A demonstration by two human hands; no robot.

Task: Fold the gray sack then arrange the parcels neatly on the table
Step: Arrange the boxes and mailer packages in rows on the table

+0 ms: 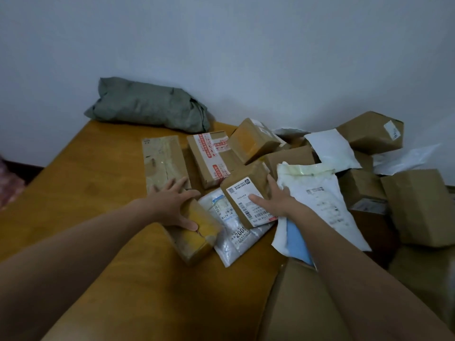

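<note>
The gray sack (147, 107) lies folded into a bundle at the table's far edge, against the wall. My left hand (172, 205) grips a small brown box with yellow tape (197, 238) near the table's middle, thumb on its top. My right hand (273, 200) holds a brown box with a white label (242, 195), thumb on the label and fingers along its right side. Under both boxes lies a clear plastic mailer (232, 239). A long flat brown parcel (163, 161) and a red-taped box (210, 158) lie side by side behind my hands.
The wooden table (81, 183) has bare surface on its left and front. To the right is a loose heap of brown boxes (369, 134) and white mailers (320, 200), one with a blue item (298, 244). A large carton (423, 205) stands at the far right.
</note>
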